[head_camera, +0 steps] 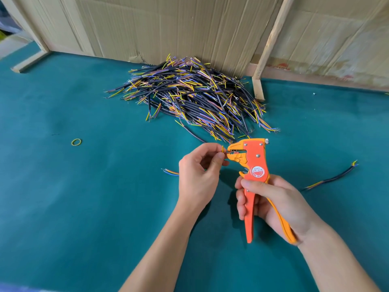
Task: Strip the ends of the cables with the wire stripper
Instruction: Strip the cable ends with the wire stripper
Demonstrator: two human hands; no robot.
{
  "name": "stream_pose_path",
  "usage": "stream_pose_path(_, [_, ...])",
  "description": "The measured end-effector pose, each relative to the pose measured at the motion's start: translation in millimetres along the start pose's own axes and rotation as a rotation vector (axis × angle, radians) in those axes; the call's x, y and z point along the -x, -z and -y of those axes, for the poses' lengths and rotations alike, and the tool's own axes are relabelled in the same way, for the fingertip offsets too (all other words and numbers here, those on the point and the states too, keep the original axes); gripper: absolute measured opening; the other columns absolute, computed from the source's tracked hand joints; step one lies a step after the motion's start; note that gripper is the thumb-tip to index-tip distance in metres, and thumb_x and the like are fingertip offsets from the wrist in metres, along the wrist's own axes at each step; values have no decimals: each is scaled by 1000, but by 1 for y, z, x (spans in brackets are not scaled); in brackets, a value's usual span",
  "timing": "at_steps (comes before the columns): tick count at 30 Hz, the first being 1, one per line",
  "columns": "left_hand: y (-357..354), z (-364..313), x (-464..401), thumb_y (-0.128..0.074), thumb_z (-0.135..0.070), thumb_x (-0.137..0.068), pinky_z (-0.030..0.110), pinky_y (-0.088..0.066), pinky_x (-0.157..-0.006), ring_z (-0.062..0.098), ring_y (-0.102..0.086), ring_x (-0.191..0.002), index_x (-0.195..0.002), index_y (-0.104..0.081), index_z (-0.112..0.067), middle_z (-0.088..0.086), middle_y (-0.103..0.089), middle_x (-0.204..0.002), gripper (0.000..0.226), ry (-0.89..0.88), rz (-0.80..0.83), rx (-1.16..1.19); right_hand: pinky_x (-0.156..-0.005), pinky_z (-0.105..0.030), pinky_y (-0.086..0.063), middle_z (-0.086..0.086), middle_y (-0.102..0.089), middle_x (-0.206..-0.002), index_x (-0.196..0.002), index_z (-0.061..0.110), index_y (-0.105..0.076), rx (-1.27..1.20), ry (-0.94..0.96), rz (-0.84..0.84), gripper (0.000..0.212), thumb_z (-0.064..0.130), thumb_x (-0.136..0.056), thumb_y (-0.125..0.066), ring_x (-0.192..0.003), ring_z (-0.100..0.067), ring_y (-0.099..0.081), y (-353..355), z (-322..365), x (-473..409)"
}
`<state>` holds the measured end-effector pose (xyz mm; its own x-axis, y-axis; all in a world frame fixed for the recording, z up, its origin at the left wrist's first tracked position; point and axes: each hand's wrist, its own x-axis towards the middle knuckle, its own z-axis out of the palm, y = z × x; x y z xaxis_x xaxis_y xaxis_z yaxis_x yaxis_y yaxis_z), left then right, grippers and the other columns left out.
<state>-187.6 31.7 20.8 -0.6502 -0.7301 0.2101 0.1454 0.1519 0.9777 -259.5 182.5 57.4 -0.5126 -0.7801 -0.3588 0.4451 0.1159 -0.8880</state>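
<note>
- The right hand (pixel 271 199), in the lower right of the frame, grips the orange wire stripper (pixel 255 165) by its two handles, fingers curled round the red handle and the yellow-edged one running back along the palm; the tool stands nearly upright, head at the top and pointing left.
- The left hand (pixel 197 171), just left of centre, pinches a thin yellow wire end (pixel 223 149) between thumb and forefinger – the other fingers are loosely curled beneath.
- That wire end sits right at the mouth of the stripper's head, where a short bare strand reaches in between the jaws, which stand slightly parted.
- Below the left hand a piece of cable (pixel 169 171) pokes out to the left, showing blue and orange cores; whether it is the same cable the fingers hold, I cannot tell.
- The pile of cables (pixel 189 95) – black sheaths with yellow, blue and orange cores fanning out at the ends – lies in the upper centre of the frame on the green table (pixel 73 197), against a cardboard wall (pixel 179 24).
- A single cable (pixel 332 179) lies apart at the right of the frame, well clear of both hands.
- A small rubber band (pixel 76 142) (yellow-green) rests on the table at the left.
- A wooden batten (pixel 266 51) leans against the cardboard at the upper right.
</note>
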Motion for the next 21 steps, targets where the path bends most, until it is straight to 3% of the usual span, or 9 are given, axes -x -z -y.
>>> stream_pose_path(8, [-1,3,0,-65,2,-93,20,-50,-67,17,-73,-73,-89,-70,-12,-4,-70,-74,15,-38,-18,-49,-55,-40,-55,-24,-60,-73,-83,6,-75,32,14,-18,16,21,-79,-75,-58,-34,-59,-2,-2,-1])
stream_pose_path(21, [0,2,0,-66,3,-92,20,-51,-65,15,-74,-72,-88,-69,-17,-4,-71,-75,21,-30,-27,-29,-50,-37,-51,-20,-57,-67,-70,18,-70,77,52,-42,14,25,-79,-77,-52,-31,-54,-4,-4,-1])
